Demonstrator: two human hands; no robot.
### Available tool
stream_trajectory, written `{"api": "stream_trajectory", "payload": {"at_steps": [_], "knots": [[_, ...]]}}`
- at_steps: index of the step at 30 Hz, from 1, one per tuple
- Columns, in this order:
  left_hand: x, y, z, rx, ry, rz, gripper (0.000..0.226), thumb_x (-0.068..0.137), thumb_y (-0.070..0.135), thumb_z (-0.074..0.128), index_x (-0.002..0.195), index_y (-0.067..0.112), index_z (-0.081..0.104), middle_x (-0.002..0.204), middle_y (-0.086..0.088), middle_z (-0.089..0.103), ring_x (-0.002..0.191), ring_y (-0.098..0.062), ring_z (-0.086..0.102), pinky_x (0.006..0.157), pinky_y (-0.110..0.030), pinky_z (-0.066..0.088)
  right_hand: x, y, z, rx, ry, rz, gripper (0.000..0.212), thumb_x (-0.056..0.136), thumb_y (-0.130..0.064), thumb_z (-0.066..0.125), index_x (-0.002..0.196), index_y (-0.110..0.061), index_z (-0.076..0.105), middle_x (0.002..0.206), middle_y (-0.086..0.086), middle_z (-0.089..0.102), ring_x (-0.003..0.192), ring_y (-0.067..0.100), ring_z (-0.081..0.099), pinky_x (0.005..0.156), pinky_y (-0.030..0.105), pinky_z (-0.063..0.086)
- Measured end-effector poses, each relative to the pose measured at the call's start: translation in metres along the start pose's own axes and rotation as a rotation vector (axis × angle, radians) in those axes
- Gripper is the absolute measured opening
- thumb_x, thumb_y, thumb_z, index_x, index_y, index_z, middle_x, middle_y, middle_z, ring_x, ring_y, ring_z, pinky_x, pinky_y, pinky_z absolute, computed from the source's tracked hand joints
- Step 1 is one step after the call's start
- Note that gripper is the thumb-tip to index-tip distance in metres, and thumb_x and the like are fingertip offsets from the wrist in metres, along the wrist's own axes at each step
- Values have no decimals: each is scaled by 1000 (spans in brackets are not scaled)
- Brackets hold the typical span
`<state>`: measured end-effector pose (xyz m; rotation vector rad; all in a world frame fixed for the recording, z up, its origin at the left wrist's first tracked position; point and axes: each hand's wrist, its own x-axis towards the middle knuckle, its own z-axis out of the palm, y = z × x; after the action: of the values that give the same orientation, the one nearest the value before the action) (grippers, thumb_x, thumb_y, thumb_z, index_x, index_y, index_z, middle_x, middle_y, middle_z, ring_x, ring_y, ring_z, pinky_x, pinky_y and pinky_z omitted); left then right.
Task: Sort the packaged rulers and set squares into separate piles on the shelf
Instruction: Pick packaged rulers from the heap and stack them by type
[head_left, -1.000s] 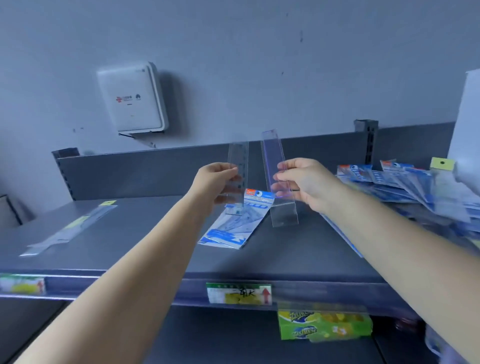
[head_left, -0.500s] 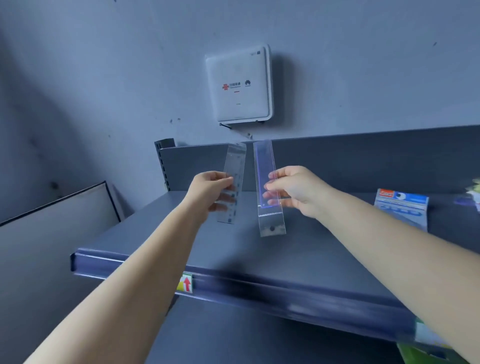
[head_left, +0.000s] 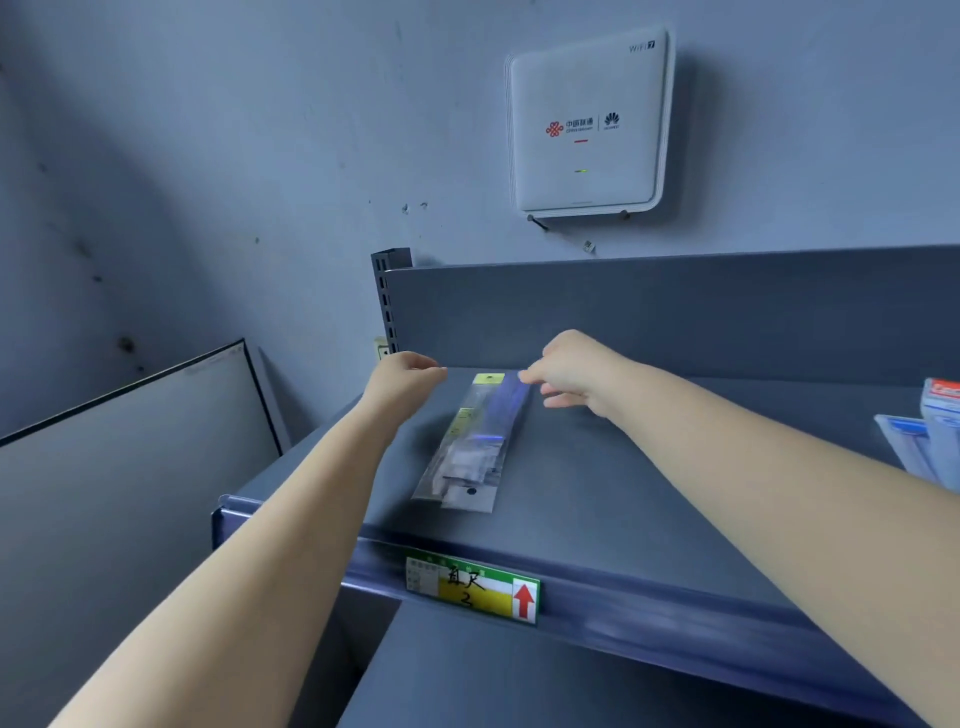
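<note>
A small pile of packaged rulers (head_left: 470, 444) in clear sleeves lies flat on the grey shelf (head_left: 649, 499), near its left end. My left hand (head_left: 405, 376) hovers just left of the pile's far end, fingers loosely curled, holding nothing. My right hand (head_left: 569, 371) is at the pile's far right corner, fingertips at or just above the top sleeve; I cannot tell whether they touch it. Blue-and-white packaged set squares (head_left: 930, 431) show at the right edge of the shelf.
A price label with a red arrow (head_left: 472, 590) sits on the shelf's front rail. A white router box (head_left: 587, 124) hangs on the wall above. The shelf's back panel (head_left: 675, 306) and slotted upright (head_left: 387, 296) stand behind the pile. A framed board (head_left: 130, 441) leans at left.
Both hands held a ruler sleeve upright before; now the sleeves lie on the pile and both hands are off them. The view has swung left along the shelf.
</note>
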<state>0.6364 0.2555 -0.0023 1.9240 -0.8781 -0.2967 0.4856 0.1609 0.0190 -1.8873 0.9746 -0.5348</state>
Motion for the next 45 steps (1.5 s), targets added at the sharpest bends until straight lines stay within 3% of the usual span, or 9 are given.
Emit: {"api": "stream_trajectory", "payload": {"at_steps": [3, 6, 9, 13, 20, 28, 35, 42, 45], "knots": [[0, 2, 6, 118, -10, 75, 23, 90, 18, 55, 111, 9, 61, 98, -3, 58, 86, -19, 53, 71, -26, 39, -1, 9, -12, -450, 101, -140, 40, 88, -9, 55, 127, -1, 51, 129, 14, 55, 115, 31, 56, 94, 39, 49], [-4, 17, 22, 292, -26, 180, 30, 88, 18, 55, 117, 12, 59, 109, -2, 62, 94, -18, 55, 81, -25, 41, -11, 19, -38, -747, 186, -246, 33, 88, -13, 48, 119, -20, 53, 119, -2, 56, 105, 23, 54, 75, 30, 44], [-13, 43, 49, 482, -44, 277, 35, 87, 20, 51, 121, 20, 57, 119, 2, 61, 105, -20, 56, 90, -31, 46, -25, 32, -69, -986, 289, -323, 29, 88, -16, 46, 117, -19, 52, 115, -2, 55, 103, 23, 52, 69, 29, 37], [-40, 85, 96, 729, -41, 480, 37, 90, 25, 47, 126, 24, 51, 124, 3, 54, 112, -22, 51, 88, -32, 42, -52, 58, -118, -1205, 385, -341, 27, 91, -18, 44, 116, -16, 51, 114, 1, 55, 104, 24, 50, 70, 31, 35], [-97, 156, 197, 820, -76, 733, 30, 92, 29, 46, 118, 15, 51, 117, -2, 56, 111, -26, 48, 81, -31, 34, -110, 119, -217, -1351, 470, -222, 25, 91, -21, 43, 115, -16, 48, 113, 2, 52, 105, 24, 49, 72, 32, 31], [-170, 231, 321, 763, -197, 908, 37, 93, 33, 45, 127, 17, 48, 125, 0, 55, 116, -23, 48, 91, -33, 37, -174, 196, -326, -1321, 529, -61, 26, 92, -25, 44, 115, -14, 48, 114, 3, 52, 110, 25, 48, 76, 33, 32], [-220, 283, 399, 693, -284, 934, 37, 94, 38, 45, 126, 22, 49, 124, 2, 54, 115, -22, 49, 89, -32, 38, -223, 253, -414, -1215, 583, 22, 31, 92, -27, 45, 119, -14, 49, 119, 4, 53, 114, 26, 49, 80, 34, 38], [-252, 323, 459, 644, -353, 913, 36, 93, 39, 46, 124, 21, 50, 122, -1, 57, 112, -23, 53, 87, -33, 45, -253, 300, -491, -923, 667, 161, 30, 93, -34, 48, 114, -14, 54, 123, 4, 53, 110, 25, 51, 84, 33, 43], [-259, 333, 479, 621, -360, 936, 35, 93, 38, 47, 120, 18, 53, 120, -1, 57, 111, -23, 51, 84, -33, 46, -254, 313, -512, -791, 648, 266, 45, 91, -44, 50, 118, -9, 54, 126, 9, 54, 112, 27, 52, 89, 35, 46]]}}
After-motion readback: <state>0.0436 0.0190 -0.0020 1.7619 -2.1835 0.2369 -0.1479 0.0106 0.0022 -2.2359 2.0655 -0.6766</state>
